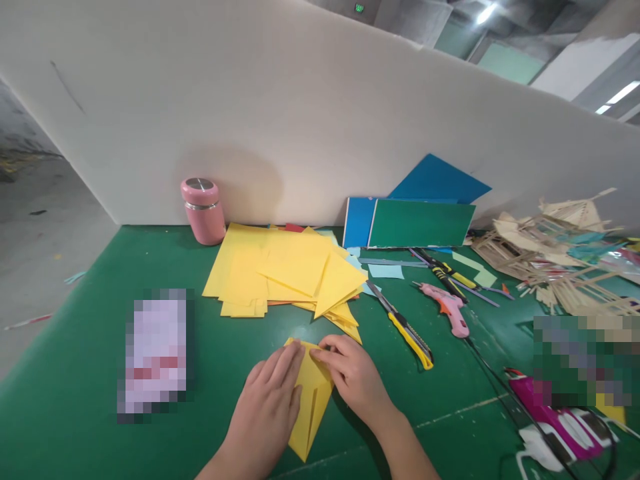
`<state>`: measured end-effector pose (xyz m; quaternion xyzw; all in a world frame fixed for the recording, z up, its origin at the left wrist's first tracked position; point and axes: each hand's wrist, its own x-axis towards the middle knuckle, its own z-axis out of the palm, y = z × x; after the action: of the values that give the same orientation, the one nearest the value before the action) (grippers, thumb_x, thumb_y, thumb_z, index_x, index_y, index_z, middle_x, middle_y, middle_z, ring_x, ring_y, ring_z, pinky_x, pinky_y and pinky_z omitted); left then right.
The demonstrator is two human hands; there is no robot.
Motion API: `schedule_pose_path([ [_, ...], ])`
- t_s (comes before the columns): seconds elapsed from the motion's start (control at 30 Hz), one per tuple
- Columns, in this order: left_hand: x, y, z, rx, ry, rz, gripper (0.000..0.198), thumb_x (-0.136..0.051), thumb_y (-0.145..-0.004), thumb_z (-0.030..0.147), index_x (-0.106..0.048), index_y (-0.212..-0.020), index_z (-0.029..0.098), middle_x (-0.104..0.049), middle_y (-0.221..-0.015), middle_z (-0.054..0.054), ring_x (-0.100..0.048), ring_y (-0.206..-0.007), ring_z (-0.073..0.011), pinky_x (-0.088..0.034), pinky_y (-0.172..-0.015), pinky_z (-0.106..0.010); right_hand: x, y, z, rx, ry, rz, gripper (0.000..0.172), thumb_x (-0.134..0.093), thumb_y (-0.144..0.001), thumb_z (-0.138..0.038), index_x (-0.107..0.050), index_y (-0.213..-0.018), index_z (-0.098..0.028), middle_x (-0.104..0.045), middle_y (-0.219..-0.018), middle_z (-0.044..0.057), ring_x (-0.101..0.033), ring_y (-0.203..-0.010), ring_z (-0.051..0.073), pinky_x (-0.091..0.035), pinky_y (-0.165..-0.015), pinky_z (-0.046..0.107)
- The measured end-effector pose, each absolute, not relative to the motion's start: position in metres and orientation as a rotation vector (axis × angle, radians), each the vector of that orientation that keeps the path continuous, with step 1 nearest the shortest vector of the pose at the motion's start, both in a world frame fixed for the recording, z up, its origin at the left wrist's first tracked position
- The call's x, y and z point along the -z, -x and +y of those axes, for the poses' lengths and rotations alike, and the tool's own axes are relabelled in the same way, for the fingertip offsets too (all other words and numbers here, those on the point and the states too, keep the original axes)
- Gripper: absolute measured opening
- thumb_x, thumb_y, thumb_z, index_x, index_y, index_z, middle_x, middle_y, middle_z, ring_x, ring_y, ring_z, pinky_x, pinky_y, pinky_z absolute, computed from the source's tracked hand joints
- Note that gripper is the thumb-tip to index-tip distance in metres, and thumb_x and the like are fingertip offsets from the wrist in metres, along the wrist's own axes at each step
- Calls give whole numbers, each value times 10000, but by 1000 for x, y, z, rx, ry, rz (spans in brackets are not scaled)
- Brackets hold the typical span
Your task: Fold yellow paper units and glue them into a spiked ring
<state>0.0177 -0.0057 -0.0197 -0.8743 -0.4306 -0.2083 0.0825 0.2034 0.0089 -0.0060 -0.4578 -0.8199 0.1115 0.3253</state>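
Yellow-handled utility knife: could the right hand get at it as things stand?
Probably yes: the right hand is near the yellow-handled utility knife, with only green tabletop showing between them, though that hand is occupied at the folded yellow paper.

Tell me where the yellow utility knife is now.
In the head view, the yellow utility knife lies right of centre on the green table, between the yellow paper stack and the pink glue gun.

Open tabletop point(215, 363) flanks the left hand point(267, 403); a cutter point(407, 339) obstructs forward-right
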Motion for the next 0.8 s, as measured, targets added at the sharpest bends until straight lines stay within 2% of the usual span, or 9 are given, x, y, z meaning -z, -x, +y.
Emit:
schedule_pose_path([
  [0.27,23,-18,-7,616,2589,-1321,455,-352,-876,136,-533,-1293,126,-588,-1312,-54,-545,-1131,-217,-419,-891,-316,6,-204,9,-301,1192,-2139,306,-375,-933,-95,-671,-963,-168,-630,-859,78,-561,-783,182,-476,-669,289],
  [0.8,25,-19,-7,613,2630,-1398,462,-338,-875,138,-528,-1297,128,-597,-1296,-65,-548,-1133,-219,-427,-887,-318,9,-205,8,-327,1213,-2140,326,-377,-913,-79,-678,-981,-185,-640,-880,76,-570,-786,186,-481,-672,296],
])
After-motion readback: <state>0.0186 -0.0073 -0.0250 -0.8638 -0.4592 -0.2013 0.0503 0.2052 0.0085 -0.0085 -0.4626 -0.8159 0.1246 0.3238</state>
